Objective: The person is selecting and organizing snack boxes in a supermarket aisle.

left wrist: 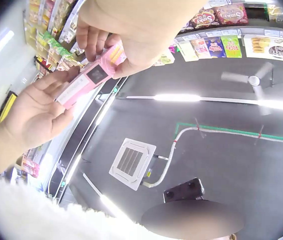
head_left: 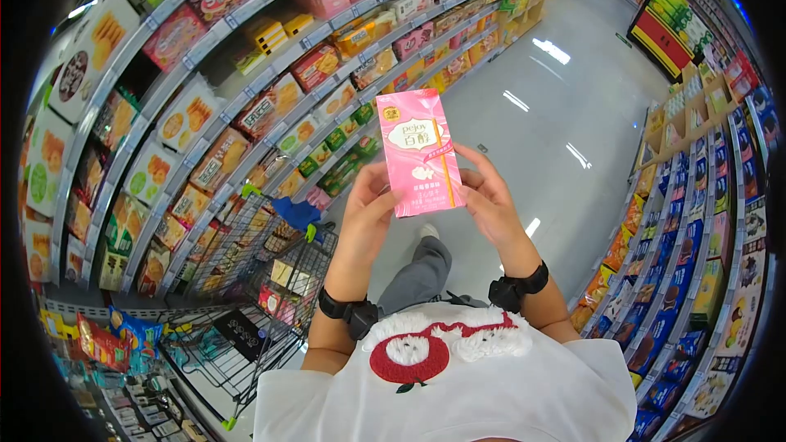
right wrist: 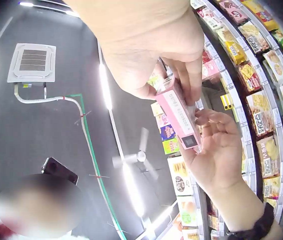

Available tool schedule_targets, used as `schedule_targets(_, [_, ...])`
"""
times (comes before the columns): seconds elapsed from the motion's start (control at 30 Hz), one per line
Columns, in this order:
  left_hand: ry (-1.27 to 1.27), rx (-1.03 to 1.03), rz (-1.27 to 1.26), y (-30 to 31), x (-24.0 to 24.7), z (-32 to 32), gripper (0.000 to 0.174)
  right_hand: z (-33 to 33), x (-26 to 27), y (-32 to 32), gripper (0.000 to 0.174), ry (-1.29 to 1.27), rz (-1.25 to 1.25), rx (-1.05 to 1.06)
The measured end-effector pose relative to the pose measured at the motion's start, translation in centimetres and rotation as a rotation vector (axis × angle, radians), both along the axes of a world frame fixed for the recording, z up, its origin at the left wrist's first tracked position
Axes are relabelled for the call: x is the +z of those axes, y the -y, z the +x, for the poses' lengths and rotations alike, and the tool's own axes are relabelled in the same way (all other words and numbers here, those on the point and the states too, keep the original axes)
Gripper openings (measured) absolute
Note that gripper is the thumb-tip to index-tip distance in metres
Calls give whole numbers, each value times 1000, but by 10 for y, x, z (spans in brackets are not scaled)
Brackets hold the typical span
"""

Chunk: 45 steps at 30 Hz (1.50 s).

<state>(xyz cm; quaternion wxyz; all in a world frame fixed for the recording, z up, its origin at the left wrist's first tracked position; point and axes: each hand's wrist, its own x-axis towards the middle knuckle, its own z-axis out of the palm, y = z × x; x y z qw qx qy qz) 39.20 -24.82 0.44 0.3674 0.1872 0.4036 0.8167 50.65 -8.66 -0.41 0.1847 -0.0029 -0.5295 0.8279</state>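
A pink pejoy biscuit stick box [head_left: 419, 151] is held upright in front of the chest, its printed front facing up toward the head camera. My left hand [head_left: 370, 206] grips the lower left side, thumb on the front. On the lower right side my right hand [head_left: 490, 203] pinches the box between thumb and fingers, its index finger stretched along the edge. From the left wrist, the narrow end of the box [left wrist: 89, 80] shows a dark square code. The right wrist view shows printed characters along the same end of the box [right wrist: 179, 116].
A black wire shopping cart [head_left: 246, 336] with a few packages in it stands at my left. Shelves of boxed biscuits [head_left: 278, 106] curve along the left side, and shelves of bagged snacks [head_left: 671, 303] line the right. Grey aisle floor [head_left: 524, 127] runs ahead between them.
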Motion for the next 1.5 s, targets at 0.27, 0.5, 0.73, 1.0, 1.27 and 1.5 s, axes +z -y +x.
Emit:
schedule_targets(0.27, [-54,112,-11,-89,-10,-89,34,-95,4,-93,58,68,43,59])
schedule_targets(0.5, [-116,185,-43,-140,4,-150,35,-165,10,-150,60,35,67,111])
schedule_targets(0.73, [-124,258,-110,-154,13,-182,37,-214,14,-173,59,-14,44,192])
schedule_targets(1.0, [-118,406,-160,-158,2,-227,36,-288,5,-188,60,15,26,344])
schedule_targets(1.27, [13,540,-110,-166,-5,-301,39,-397,4,-206,61,51,22,527])
schedule_targets(1.5, [-239,593,-370,-178,-28,-362,54,-483,-22,-231,65,125,204,621])
